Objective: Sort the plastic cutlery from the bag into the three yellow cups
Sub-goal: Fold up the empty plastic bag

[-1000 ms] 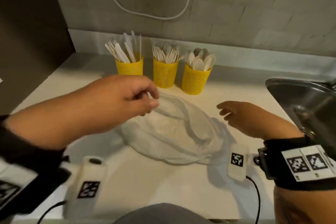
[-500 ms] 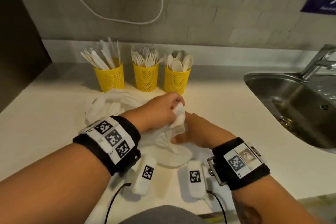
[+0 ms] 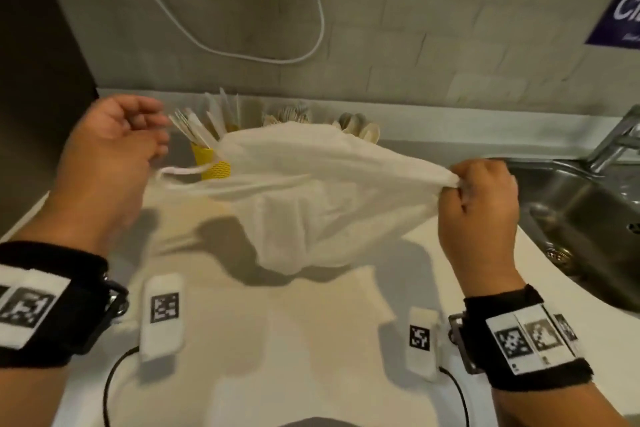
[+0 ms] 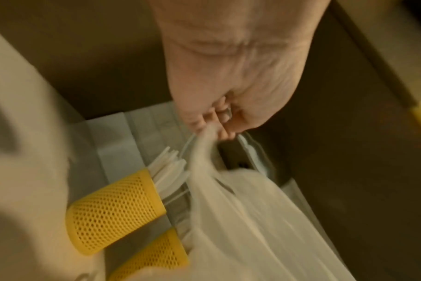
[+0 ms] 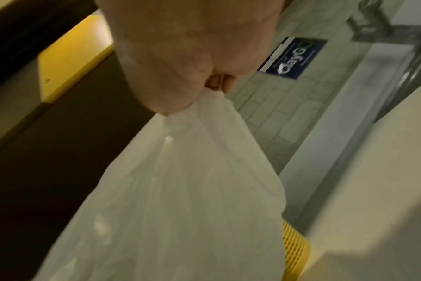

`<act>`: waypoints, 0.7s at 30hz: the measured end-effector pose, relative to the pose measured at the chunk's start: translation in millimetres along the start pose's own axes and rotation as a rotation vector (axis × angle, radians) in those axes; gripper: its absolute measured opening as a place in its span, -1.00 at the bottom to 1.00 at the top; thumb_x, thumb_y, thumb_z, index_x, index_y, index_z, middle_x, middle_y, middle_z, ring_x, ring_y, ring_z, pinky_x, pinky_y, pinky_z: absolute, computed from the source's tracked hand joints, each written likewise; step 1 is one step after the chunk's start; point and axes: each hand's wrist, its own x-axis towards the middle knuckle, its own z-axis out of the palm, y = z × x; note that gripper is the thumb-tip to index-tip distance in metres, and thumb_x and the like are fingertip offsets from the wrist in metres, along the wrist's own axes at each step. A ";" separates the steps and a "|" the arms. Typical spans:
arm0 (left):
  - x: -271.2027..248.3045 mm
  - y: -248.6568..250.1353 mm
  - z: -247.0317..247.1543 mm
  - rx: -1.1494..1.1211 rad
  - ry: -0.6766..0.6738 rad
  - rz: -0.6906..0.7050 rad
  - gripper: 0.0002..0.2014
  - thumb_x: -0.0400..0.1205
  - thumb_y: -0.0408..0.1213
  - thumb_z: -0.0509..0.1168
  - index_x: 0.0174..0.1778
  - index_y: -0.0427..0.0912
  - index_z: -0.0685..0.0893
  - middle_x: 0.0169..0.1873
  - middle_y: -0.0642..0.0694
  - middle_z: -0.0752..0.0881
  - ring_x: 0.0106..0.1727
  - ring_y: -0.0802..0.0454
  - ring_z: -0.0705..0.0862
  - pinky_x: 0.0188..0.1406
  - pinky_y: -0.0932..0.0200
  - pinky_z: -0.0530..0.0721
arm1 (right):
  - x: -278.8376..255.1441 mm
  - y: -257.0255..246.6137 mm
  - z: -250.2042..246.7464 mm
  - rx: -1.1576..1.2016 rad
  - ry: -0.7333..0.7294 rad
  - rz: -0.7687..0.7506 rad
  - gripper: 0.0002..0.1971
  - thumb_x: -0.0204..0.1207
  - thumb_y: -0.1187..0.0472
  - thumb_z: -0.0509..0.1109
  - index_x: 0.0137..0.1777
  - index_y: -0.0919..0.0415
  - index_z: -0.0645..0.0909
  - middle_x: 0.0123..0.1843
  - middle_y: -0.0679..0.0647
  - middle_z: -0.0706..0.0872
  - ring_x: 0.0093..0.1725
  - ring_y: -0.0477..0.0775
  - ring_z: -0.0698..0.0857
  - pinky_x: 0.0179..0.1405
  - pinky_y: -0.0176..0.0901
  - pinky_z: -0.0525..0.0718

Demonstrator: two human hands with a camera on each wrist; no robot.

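Observation:
A white plastic bag [image 3: 311, 191] hangs stretched in the air above the counter [image 3: 311, 340]. My left hand [image 3: 152, 135] is up at the left; in the left wrist view its fingers [image 4: 219, 123] pinch the bag's handle [image 4: 202, 150]. My right hand [image 3: 457, 184] grips the bunched right end of the bag [image 5: 192, 180]. At the back wall, the left yellow cup [image 3: 211, 163] with white knives shows beside the bag. The other two cups are hidden behind it; only fork and spoon tips [image 3: 360, 128] stick out above. No cutlery is visible inside the bag.
A steel sink [image 3: 588, 218] with a tap [image 3: 616, 139] lies to the right. A dark cabinet side [image 3: 34, 80] borders the counter at the left. A white cable [image 3: 242, 52] loops on the tiled wall. Two white tagged devices [image 3: 162, 315] hang below my wrists.
The bag was crumpled on the counter under both hands; now it is lifted, and my hands have moved apart and up, pulling it taut between them.

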 end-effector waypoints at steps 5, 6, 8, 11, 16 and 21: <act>-57.6 27.2 16.3 0.568 -0.444 0.615 -0.07 0.36 0.24 0.40 0.65 0.13 0.20 0.65 0.09 0.21 0.68 0.15 0.14 0.67 0.11 0.10 | -23.6 -39.7 0.0 0.145 -0.210 -0.531 -0.88 0.26 0.36 0.39 -0.18 0.28 0.64 0.25 0.17 0.70 0.39 0.24 0.54 0.43 0.13 0.41; -70.2 25.8 24.6 0.720 -0.608 0.762 0.07 0.29 0.36 0.40 0.68 0.09 0.13 0.70 0.03 0.11 0.72 0.10 0.00 0.69 0.00 -0.01 | -27.1 -43.1 2.9 0.135 -0.299 -0.607 -0.88 0.25 0.35 0.40 -0.20 0.25 0.64 0.29 0.14 0.71 0.46 0.27 0.52 0.49 0.19 0.37; -85.3 7.7 32.7 0.992 -0.900 0.853 0.17 0.15 0.43 0.44 0.67 0.06 0.17 0.72 -0.07 0.10 0.74 -0.03 -0.06 0.65 -0.19 -0.12 | -34.0 -47.3 8.4 0.132 -0.507 -0.698 -0.87 0.25 0.32 0.38 -0.20 0.13 0.60 0.30 0.02 0.74 0.53 0.22 0.49 0.57 0.21 0.28; -78.9 -25.2 27.7 1.230 -1.117 0.774 -0.18 0.07 0.18 0.59 0.27 0.06 0.58 0.38 -0.02 0.62 0.62 -0.15 0.36 0.59 -0.30 -0.06 | -38.9 -43.2 11.0 0.183 -0.767 -0.619 -0.81 0.31 0.26 0.29 -0.14 -0.04 0.57 0.07 -0.11 0.81 0.34 0.06 0.67 0.53 0.07 0.39; -74.0 -49.7 26.7 1.156 -1.156 0.218 -0.96 0.68 -0.15 0.23 0.00 0.08 0.49 0.08 -0.07 0.68 0.12 -0.08 0.64 0.18 -0.01 0.55 | -18.6 -31.2 -4.5 0.634 -0.726 0.022 -0.83 0.38 0.10 0.30 -0.05 0.03 0.60 -0.13 -0.09 0.73 -0.12 -0.15 0.69 -0.15 -0.24 0.61; -52.4 -52.0 44.0 0.921 -1.164 -0.124 -0.94 0.72 -0.14 0.19 -0.03 0.08 0.55 -0.05 -0.03 0.72 0.02 -0.04 0.69 0.02 0.04 0.63 | -13.8 -29.4 -1.0 0.248 -1.264 -0.063 0.09 0.12 -0.11 0.73 0.56 -0.44 0.11 0.55 -0.32 0.36 0.48 -0.19 0.43 0.49 -0.13 0.45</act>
